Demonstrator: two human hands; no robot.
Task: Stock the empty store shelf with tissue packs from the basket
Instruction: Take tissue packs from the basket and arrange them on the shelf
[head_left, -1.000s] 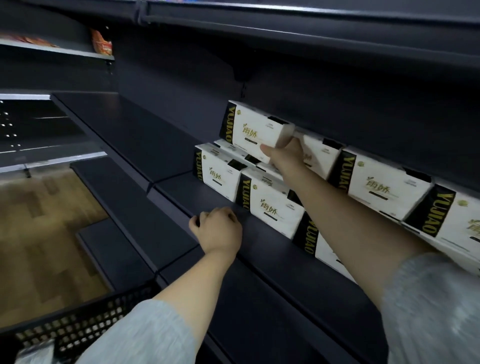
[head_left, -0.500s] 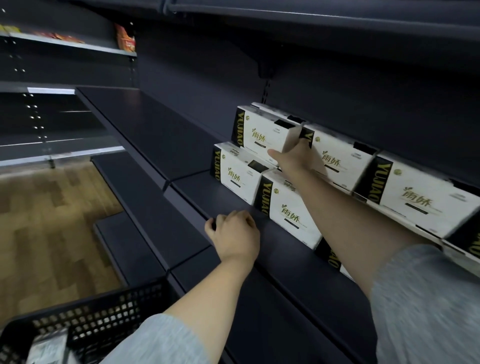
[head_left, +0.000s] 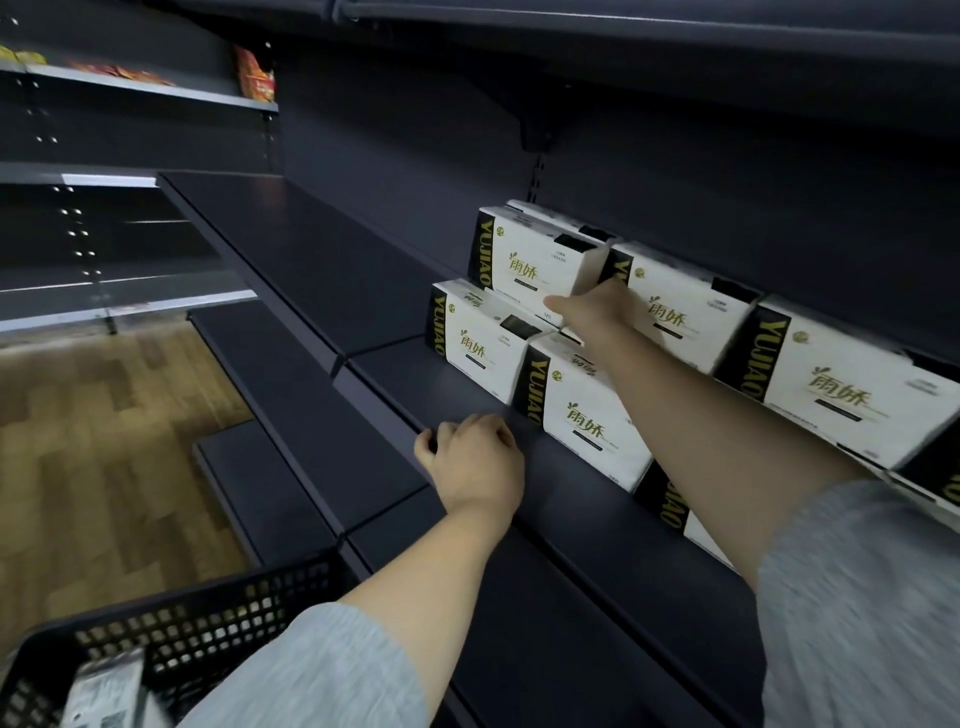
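Reaching across the dark shelf (head_left: 457, 387), the right hand (head_left: 597, 312) lies against the lower right corner of the top tissue pack (head_left: 535, 260) at the left end of the upper row; its thumb points left along the pack's bottom edge, while the fingers are hidden behind the hand, so whether they curl round the pack or lie flat on it cannot be told. That pack sits on two lower packs, a left one (head_left: 478, 343) and a nearer one (head_left: 582, 415), both white with black ends and gold lettering, and more packs of the same kind run off to the right in two tiers, among them a second upper pack (head_left: 685, 306) just beside the hand and a large one (head_left: 852, 389) farther right. The left hand (head_left: 475, 462) rests on the front edge of the shelf, its fingers curled over the lip, well apart from the packs. At the lower left a black mesh basket (head_left: 218, 618) stands by the person's grey sleeve (head_left: 317, 675); inside it a blurred plastic-wrapped pack (head_left: 104, 691) shows. On a far upper shelf at the left stands an orange snack bag (head_left: 254, 78).
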